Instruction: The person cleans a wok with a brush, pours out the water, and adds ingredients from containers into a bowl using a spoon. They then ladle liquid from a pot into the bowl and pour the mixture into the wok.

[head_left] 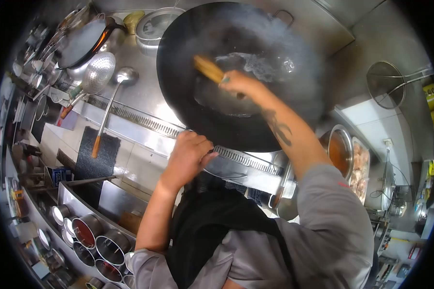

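Observation:
A large dark wok [178,96] stands on the steel stove, with a shallow pool of foamy liquid in its bottom and steam above it. My right hand [238,83] reaches over the wok and grips a yellowish bamboo brush [208,69], whose end points to the left. Motion blurs the brush slightly. At the near edge of the wok, my left hand [190,151] has its fingers curled over the rim; whether it holds a cloth there cannot be made out.
A ladle [102,120] and a perforated skimmer [99,72] lie to the left. Metal pots [113,245] stand at the lower left. On the right are a bowl of orange liquid [340,149], a tray of meat [359,173] and a hanging strainer [386,84].

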Available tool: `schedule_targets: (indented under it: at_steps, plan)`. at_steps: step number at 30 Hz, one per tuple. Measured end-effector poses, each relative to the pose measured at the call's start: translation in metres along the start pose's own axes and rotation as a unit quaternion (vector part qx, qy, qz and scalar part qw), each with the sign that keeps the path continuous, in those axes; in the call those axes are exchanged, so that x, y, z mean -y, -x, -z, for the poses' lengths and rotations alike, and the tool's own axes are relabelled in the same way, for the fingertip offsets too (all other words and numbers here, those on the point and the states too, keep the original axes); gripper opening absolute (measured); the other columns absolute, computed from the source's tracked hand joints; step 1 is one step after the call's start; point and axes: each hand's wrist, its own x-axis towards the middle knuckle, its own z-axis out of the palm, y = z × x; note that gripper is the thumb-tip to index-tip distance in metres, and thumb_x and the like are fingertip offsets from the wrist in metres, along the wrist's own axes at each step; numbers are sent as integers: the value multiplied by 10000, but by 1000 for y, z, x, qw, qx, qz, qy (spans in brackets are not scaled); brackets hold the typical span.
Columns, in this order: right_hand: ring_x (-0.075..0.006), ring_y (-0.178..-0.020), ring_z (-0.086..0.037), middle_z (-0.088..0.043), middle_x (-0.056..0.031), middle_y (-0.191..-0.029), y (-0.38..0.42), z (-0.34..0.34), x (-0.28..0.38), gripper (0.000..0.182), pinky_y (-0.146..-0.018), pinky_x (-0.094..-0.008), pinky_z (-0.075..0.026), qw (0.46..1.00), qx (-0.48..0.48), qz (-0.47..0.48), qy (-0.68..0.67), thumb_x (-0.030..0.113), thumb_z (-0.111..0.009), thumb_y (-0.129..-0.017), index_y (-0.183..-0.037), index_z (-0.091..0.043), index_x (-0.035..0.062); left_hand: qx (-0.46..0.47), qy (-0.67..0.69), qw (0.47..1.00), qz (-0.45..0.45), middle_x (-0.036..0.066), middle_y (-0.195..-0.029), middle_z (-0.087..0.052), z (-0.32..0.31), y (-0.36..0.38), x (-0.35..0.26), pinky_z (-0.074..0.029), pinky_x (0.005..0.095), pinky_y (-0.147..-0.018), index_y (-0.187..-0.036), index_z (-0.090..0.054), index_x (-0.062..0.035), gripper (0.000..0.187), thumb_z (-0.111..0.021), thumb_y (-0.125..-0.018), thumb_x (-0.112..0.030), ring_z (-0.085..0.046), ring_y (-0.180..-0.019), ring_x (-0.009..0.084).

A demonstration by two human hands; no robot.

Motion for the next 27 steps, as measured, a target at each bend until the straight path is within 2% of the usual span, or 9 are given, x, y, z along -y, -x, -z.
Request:
schedule_targets:
  at_steps: [3,5,7,9,10,13,17,21,27]
  plan:
    - [-191,-607,-626,-636,-75,-809,97,-26,24,352,-443,-355,-508,994,110,-16,-4,349,-679,-833,-1061,-616,89,-15,8,1000,4,94,-829,-561,5,3,3,-404,408,-804,-785,-608,-69,185,-765,-691,-97,-526,-816,301]
    - [-198,-632,-634,-645,-93,-750,132,-38,-51,370,-482,-318,-485,973,68,199,99,388,-680,-814,-1030,-640,91,-83,20,996,11,106,-910,-555,9,7,-5,-406,408,-849,-870,-605,-52,215,-756,-718,-68,-526,-900,287]
    - [-212,-651,-645,-644,-78,-737,214,13,-15,385,-525,-322,-514,980,136,-125,72,392,-675,-818,-1087,-643,119,-190,53,979,57,112,-991,-554,6,17,-14,-409,397,-886,-969,-581,-33,255,-728,-760,-37,-529,-963,268]
    - [-235,-696,-660,-674,-128,-930,232,48,-80,427,-534,-365,-556,968,126,-165,140,366,-669,-830,-1144,-642,78,-327,108,927,146,112,-1073,-558,-13,39,-17,-411,374,-915,-1081,-535,-11,302,-682,-818,-5,-535,-1004,244]
    - [-231,-661,-658,-678,-126,-864,239,61,-101,396,-530,-341,-544,940,51,-254,221,326,-662,-828,-1139,-649,82,-309,340,841,285,86,-1057,-564,-28,51,-13,-404,370,-958,-1170,-474,-13,291,-593,-917,-95,-538,-1047,220]
    - [-171,-519,-609,-648,-63,-680,260,88,-100,379,-453,-309,-480,917,-173,-324,156,280,-656,-837,-1156,-640,76,-216,711,534,404,68,-983,-556,-7,27,-24,-419,375,-923,-1105,-493,-23,183,-517,-959,-130,-538,-954,216]
    - [-214,-597,-635,-647,-122,-722,300,73,-91,463,-545,-359,-500,917,-266,-291,59,314,-659,-853,-1212,-599,28,-194,786,466,356,41,-812,-509,-5,9,-11,-439,374,-878,-944,-522,-66,131,-482,-986,-183,-523,-808,200]
    - [-307,-716,-663,-654,-190,-770,330,38,-127,488,-673,-407,-513,902,-383,-109,168,337,-670,-843,-1223,-591,42,-251,745,549,284,-12,-710,-488,20,19,6,-457,318,-696,-880,-537,-62,175,-494,-980,-200,-483,-650,122]
    - [-307,-654,-651,-637,-179,-711,365,-40,-130,453,-651,-407,-505,918,-361,-161,9,326,-642,-868,-1226,-573,57,-310,656,617,305,-46,-651,-362,109,-22,13,-266,235,-456,-830,-504,-82,160,-524,-972,-152,-304,-522,60]
